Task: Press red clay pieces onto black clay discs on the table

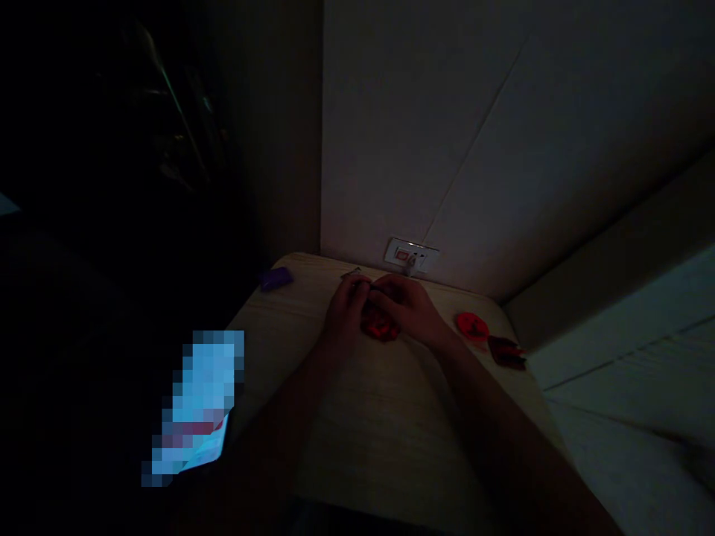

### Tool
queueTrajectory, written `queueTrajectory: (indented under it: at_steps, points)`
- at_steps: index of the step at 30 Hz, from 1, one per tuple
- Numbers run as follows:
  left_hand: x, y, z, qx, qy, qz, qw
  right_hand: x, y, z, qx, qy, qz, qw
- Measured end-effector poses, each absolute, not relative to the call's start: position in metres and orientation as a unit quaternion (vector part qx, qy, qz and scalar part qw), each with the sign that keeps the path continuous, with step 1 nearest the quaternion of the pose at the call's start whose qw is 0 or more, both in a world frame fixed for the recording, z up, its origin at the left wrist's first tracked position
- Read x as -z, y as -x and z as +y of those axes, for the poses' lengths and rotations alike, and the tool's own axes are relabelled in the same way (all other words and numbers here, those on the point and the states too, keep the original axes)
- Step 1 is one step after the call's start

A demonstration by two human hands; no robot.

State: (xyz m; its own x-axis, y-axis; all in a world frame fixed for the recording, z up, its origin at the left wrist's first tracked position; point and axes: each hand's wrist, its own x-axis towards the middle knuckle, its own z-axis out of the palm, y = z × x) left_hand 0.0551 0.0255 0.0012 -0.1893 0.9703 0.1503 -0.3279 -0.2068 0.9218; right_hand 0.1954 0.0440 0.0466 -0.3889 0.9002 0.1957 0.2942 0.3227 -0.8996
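The room is very dark. My left hand [346, 305] and my right hand [407, 305] meet at the far middle of a small light wooden table [357, 417], fingers curled together over a small red object [380, 327] that lies under them. A thin dark item [357, 279] shows at my left fingertips; what it is cannot be made out. Both hands are closed around these small things.
A round red piece [472, 325] and a dark red piece [507, 351] lie at the table's right. A purple object [276, 279] sits at the far left corner. A wall socket [410, 255] is behind the hands. A glowing screen [198, 406] lies at the left.
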Motion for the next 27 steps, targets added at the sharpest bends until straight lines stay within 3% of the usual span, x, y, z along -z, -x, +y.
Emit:
queueTrajectory:
  at_steps: [3, 13, 19, 27]
  points:
    - [0.000, -0.054, 0.025, -0.676, -0.428, 0.411, 0.437, -0.053, -0.196, 0.039, -0.320, 0.389, -0.798, 0.331]
    - [-0.013, -0.048, 0.018, -0.672, -0.450, 0.496, 0.316, -0.066, -0.183, 0.023, -0.201, 0.380, -0.869, 0.246]
    - [-0.013, -0.045, 0.019, -0.657, -0.457, 0.513, 0.310, -0.065, -0.191, 0.027, -0.258, 0.393, -0.842, 0.265]
    - [-0.012, -0.046, 0.021, -0.657, -0.425, 0.508, 0.361, -0.061, -0.194, 0.033, -0.496, 0.440, -0.693, 0.283]
